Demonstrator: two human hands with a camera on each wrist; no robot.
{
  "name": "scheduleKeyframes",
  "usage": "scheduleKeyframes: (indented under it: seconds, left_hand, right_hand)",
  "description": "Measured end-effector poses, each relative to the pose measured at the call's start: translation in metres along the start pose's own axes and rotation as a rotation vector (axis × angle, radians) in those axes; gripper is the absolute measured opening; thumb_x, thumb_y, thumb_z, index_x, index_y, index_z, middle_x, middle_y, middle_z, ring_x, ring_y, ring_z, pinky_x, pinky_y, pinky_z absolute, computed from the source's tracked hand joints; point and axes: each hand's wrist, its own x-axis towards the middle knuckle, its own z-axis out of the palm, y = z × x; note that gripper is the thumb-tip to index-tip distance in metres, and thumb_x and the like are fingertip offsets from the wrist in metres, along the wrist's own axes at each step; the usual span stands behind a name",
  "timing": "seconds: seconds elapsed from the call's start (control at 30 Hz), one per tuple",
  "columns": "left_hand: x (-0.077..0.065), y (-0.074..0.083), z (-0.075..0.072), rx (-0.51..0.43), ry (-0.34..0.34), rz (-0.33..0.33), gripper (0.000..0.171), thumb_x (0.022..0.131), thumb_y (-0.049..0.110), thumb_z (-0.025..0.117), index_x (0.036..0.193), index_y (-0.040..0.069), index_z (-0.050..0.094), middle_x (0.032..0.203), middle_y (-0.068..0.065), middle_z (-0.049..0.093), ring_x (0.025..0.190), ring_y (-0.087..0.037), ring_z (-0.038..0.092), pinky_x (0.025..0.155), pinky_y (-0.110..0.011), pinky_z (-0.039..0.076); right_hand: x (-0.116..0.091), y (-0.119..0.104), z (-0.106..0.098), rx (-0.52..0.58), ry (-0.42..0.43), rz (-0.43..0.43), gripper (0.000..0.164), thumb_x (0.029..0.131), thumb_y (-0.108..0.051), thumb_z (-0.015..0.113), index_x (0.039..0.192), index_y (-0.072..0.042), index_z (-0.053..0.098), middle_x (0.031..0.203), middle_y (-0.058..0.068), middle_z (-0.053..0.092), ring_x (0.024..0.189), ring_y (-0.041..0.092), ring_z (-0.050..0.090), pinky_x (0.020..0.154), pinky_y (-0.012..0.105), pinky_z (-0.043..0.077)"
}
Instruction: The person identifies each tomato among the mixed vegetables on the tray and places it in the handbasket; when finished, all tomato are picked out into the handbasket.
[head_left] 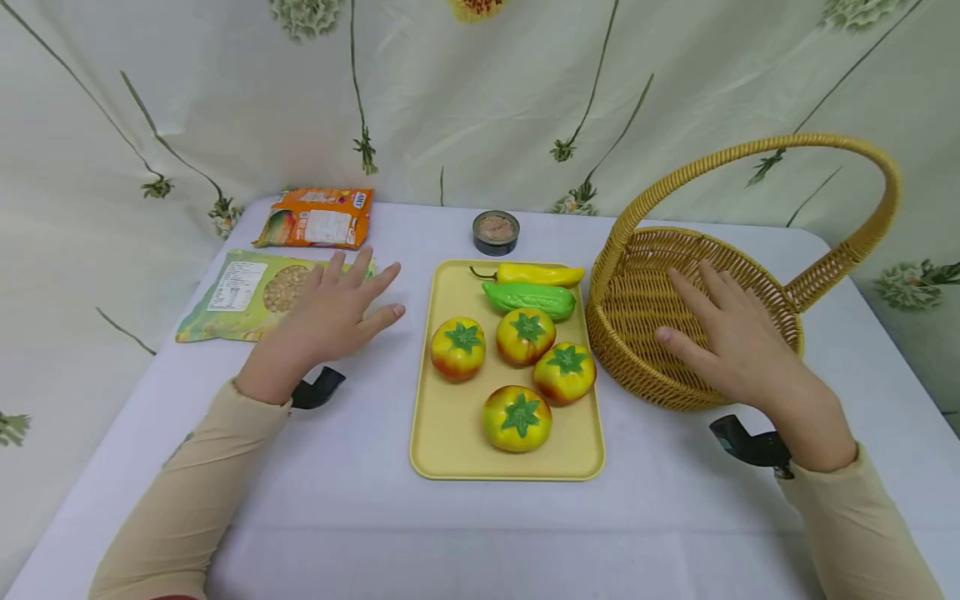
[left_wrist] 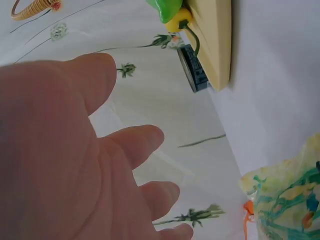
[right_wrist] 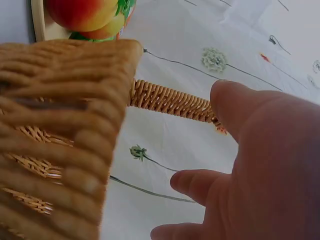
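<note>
My left hand (head_left: 326, 308), fingers spread, hovers over the right part of a green food packet (head_left: 236, 287) and holds nothing. On the other side, my right hand (head_left: 738, 337) is spread above the wicker basket (head_left: 637, 367), also holding nothing. Between them lies a yellow tray (head_left: 450, 442). On it sit a yellow chili pepper (head_left: 536, 274), a green cucumber-like vegetable (head_left: 528, 298) and several yellow-red tomatoes (head_left: 517, 418) with green leafy tops. In the right wrist view the basket rim (right_wrist: 95, 150) stands beside my fingers, apart from them.
An orange packet (head_left: 322, 218) lies at the back left, behind the green one. A small round tin (head_left: 496, 232) stands behind the tray. The basket's tall arched handle (head_left: 847, 142) rises at the right. A flower-patterned cloth (head_left: 480, 100) hangs behind the white table (head_left: 480, 542).
</note>
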Motion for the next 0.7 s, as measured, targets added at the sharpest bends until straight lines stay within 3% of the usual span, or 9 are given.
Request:
scheduleKeyframes:
  seconds: [0.43,0.7]
  left_hand:
    - [0.011,0.012,0.029,-0.006,-0.061,0.089,0.062,0.108,0.042,0.044,0.163,0.019,0.027,0.171,-0.024,0.009,0.155,-0.055,0.001,0.123,-0.072,0.002]
    - [0.014,0.009,0.039,-0.019,-0.066,0.112,0.058,0.109,0.038,0.041,0.162,0.017,0.029,0.17,-0.025,0.01,0.155,-0.056,0.003,0.122,-0.073,0.001]
  right_hand:
    - [-0.004,-0.022,0.006,0.06,0.004,-0.151,0.075,0.1,-0.047,0.061,0.161,-0.013,0.033,0.167,0.028,0.022,0.15,0.054,0.026,0.114,0.074,0.028]
    - [-0.009,-0.035,0.014,0.114,0.107,-0.288,0.066,0.097,-0.035,0.069,0.154,-0.012,0.045,0.161,0.022,0.038,0.144,0.047,0.041,0.11,0.07,0.039]
